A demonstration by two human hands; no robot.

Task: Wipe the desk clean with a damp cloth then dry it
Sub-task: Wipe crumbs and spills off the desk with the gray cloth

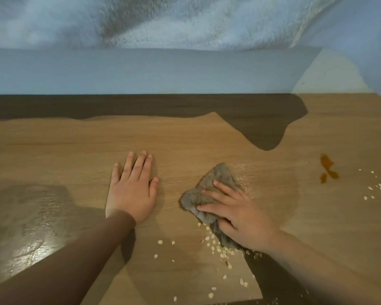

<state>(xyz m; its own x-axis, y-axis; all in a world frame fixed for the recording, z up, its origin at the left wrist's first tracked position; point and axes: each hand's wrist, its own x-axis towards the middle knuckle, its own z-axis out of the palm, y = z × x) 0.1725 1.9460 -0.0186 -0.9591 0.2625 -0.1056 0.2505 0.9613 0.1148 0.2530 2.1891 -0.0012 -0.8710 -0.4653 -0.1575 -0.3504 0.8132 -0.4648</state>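
Wooden worktop [75, 139], blue wall [141, 71] behind: my left grip [132, 190] lies wide, flat on it. Right grip [238, 214], also wide, presses grey cloth [216, 175] at ctr w/ spread fingers [227, 189]; oat flakes [220, 252] just beside.

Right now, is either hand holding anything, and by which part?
Nothing gripped: the right hand presses flat on the grey cloth, its near half; the left hand rests on the desk.

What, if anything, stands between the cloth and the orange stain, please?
Nothing visible: only bare desk separates the cloth from the stain. The flakes lie off that line.
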